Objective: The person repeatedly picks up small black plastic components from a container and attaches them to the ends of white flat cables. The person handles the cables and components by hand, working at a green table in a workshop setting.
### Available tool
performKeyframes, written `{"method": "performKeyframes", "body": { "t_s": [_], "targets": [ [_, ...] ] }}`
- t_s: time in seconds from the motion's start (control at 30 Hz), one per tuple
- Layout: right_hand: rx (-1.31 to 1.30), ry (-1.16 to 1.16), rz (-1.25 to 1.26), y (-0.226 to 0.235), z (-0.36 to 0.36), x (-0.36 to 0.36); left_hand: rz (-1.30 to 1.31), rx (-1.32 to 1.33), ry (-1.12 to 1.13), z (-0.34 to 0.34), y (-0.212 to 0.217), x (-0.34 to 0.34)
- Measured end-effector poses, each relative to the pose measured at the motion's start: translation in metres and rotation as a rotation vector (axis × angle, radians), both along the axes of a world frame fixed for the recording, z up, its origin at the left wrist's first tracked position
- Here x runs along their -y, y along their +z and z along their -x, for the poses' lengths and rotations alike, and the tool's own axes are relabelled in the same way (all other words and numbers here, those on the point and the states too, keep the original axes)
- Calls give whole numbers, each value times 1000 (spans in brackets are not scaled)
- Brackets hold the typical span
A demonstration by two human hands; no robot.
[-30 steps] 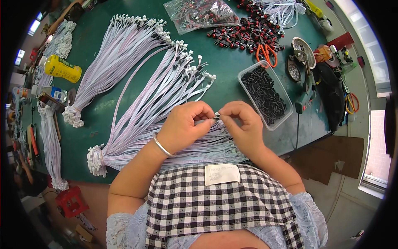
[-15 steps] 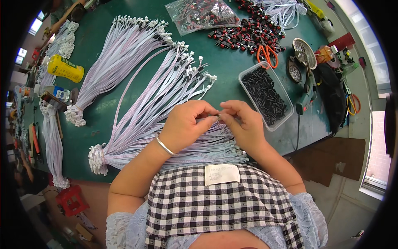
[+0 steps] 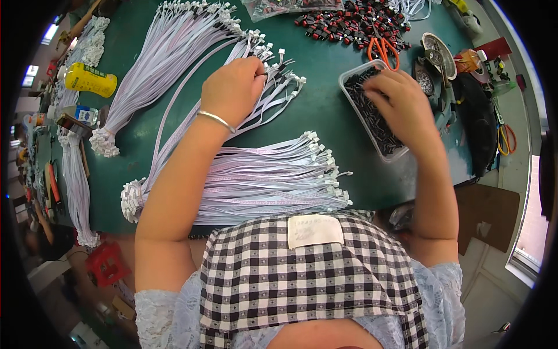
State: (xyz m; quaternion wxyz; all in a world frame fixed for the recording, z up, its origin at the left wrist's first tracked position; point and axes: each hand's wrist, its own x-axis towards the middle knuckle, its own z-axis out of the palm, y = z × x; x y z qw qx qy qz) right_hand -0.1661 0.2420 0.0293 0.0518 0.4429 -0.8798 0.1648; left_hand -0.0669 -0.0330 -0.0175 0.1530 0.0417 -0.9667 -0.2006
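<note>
The left hand [image 3: 232, 90] pinches the end of a white wire [image 3: 273, 72] among the far bundle on the green table [image 3: 325, 110]. The right hand [image 3: 401, 107] reaches into the clear tray [image 3: 354, 87] of small black parts at right; its grip cannot be told.

Far left on the green mat, a yellow bottle [image 3: 90, 80] lying on its side, with a green label band; just nearer, a small blue-and-white box [image 3: 85, 114]; at the far edge, centre, a clear plastic bag [image 3: 279, 7] of dark and red parts; far right, a flat red packet [image 3: 494, 49]; nearest, a cream rectangular label [image 3: 315, 230] on the checked apron, writing too faint to make out.
</note>
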Motion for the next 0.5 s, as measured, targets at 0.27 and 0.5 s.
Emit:
{"method": "performKeyframes", "body": {
  "t_s": [0.27, 0.5],
  "targets": [
    [55, -32, -250, -16, -16, -41, -74, 18, -142, -20, 19, -20],
    [-69, 29, -243, -33, -7, -35, -60, 287, -362, -51, 15, -54]
  ]
}}
